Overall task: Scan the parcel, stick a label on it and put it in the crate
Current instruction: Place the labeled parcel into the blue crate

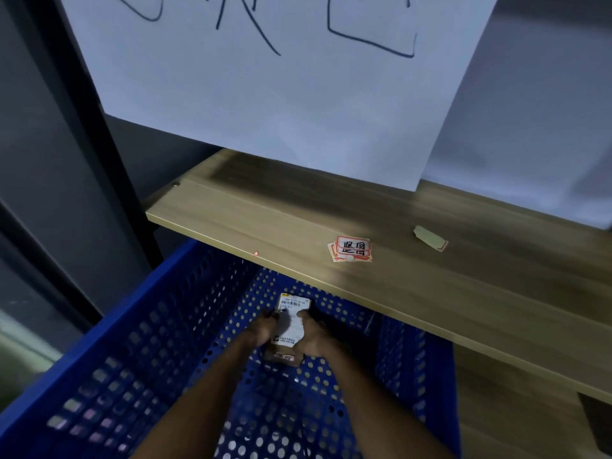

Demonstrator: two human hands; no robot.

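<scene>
A small brown parcel [291,321] with a white barcode label on top and a red-and-white sticker at its near end is down inside the blue perforated crate [149,329]. My left hand [265,327] grips its left side and my right hand [313,336] grips its right side. Both forearms reach down into the crate. Whether the parcel rests on the crate floor is unclear. A small stack of red-and-white label stickers [351,250] lies on the wooden shelf [265,223] above the crate.
A big white paper sheet [281,87] with dark handwriting hangs over the back of the shelf. A beige peeled backing strip [429,237] lies on the shelf to the right. A red laser dot [256,253] shows on the shelf edge. A dark post stands at left.
</scene>
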